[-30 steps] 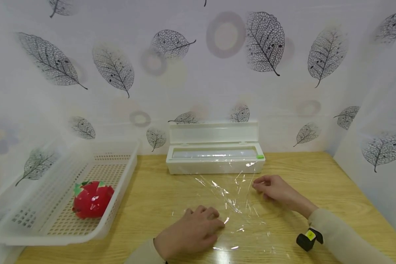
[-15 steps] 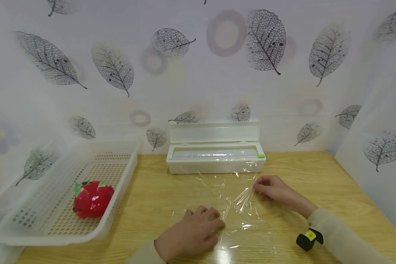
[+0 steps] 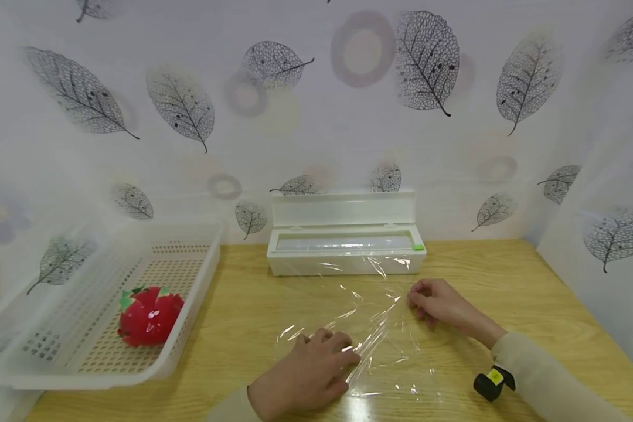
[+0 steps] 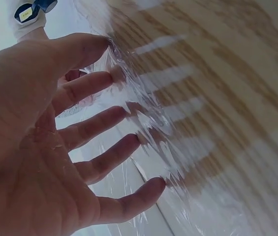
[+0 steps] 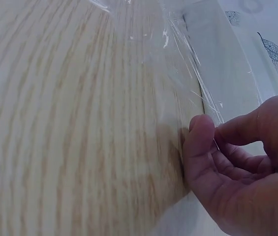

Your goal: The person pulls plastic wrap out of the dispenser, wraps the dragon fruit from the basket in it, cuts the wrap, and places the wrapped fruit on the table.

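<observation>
A sheet of clear cling film (image 3: 377,334) stretches toward me over the wooden table from a white dispenser box (image 3: 343,265). My left hand (image 3: 311,366) lies palm down at the film's left side. In the left wrist view its fingers (image 4: 99,123) are spread and slightly bent, with the tips touching the wrinkled film (image 4: 153,115). My right hand (image 3: 443,308) pinches the film's right edge between thumb and forefinger, close in front of the box's right end. That pinch shows in the right wrist view, where the film (image 5: 198,64) runs away from the fingertips.
The dispenser's lid (image 3: 343,210) stands raised against the leaf-patterned curtain (image 3: 316,117). On the left, a white perforated basket (image 3: 190,316) holds a shiny red object with green leaf-like parts (image 3: 150,316). A black device (image 3: 487,387) is strapped on my right wrist.
The film's creases have shifted and now run in a diagonal line between my two hands. Both hands stay almost in place, the right one slightly farther right.
</observation>
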Available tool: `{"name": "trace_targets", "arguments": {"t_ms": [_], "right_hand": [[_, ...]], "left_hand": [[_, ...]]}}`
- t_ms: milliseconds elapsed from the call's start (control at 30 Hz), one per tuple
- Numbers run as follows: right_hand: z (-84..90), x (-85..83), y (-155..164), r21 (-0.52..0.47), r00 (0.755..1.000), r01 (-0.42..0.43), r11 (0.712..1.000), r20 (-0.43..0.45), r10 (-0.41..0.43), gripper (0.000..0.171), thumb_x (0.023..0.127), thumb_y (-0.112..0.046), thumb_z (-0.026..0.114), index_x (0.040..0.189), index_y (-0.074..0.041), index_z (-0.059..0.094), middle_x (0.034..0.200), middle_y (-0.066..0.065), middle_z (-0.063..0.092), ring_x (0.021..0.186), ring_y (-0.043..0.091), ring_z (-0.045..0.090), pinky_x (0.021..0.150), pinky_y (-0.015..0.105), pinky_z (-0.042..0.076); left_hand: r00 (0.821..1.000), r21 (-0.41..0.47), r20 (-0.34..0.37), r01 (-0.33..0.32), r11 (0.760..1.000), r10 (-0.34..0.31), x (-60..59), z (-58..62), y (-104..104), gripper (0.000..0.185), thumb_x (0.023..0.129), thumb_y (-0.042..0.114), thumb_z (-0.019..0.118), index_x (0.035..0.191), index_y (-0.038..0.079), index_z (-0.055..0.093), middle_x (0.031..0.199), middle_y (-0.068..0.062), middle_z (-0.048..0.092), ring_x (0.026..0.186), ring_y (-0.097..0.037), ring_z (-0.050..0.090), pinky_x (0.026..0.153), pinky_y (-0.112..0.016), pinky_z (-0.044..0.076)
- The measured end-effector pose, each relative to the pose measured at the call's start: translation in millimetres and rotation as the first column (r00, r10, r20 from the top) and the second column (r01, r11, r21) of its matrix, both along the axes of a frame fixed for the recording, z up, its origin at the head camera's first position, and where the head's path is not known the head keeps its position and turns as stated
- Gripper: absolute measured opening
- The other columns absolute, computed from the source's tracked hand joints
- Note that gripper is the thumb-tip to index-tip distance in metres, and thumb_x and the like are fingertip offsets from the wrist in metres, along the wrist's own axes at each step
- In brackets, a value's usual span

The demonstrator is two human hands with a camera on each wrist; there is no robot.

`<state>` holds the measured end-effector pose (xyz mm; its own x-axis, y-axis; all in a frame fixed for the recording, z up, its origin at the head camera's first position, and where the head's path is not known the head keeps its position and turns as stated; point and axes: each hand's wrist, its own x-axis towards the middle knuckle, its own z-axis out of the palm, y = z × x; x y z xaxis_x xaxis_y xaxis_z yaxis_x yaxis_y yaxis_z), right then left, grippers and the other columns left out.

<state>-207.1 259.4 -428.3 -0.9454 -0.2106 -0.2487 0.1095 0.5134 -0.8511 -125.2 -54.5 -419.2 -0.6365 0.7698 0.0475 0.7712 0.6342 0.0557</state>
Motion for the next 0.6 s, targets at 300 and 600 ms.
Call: {"name": "trace_targets", "arguments": {"t_ms": [300,600], "right_hand": [[6.2,-5.1,1.0,-0.015,0.995,0.067,0.998,-0.069,-0.068,0.020,0.107,-0.010,0.046,0.112,0.007,0.054,0.089,0.009,0.072,0.069,0.015,0.064,0.053,0.030,0.053],[3.3,-7.6,6.8,-0.010,0.992,0.125,0.992,-0.009,-0.125,0.022,0.106,-0.012,0.050,0.113,0.008,0.056,0.085,0.004,0.071,0.070,0.013,0.063,0.055,0.029,0.053]], "left_hand": [[1.000,0.011,0.003,0.014,1.000,-0.014,-0.3,1.6,-2.3,0.032,0.095,0.036,0.065,0.127,0.035,0.062,0.134,0.006,0.059,0.120,-0.020,0.056,0.075,-0.042,0.051],[1.000,0.018,0.011,-0.001,1.000,0.001,1.7,0.6,-3.7,0.037,0.094,0.037,0.064,0.130,0.032,0.057,0.140,0.006,0.056,0.124,-0.021,0.055,0.079,-0.045,0.050]]}}
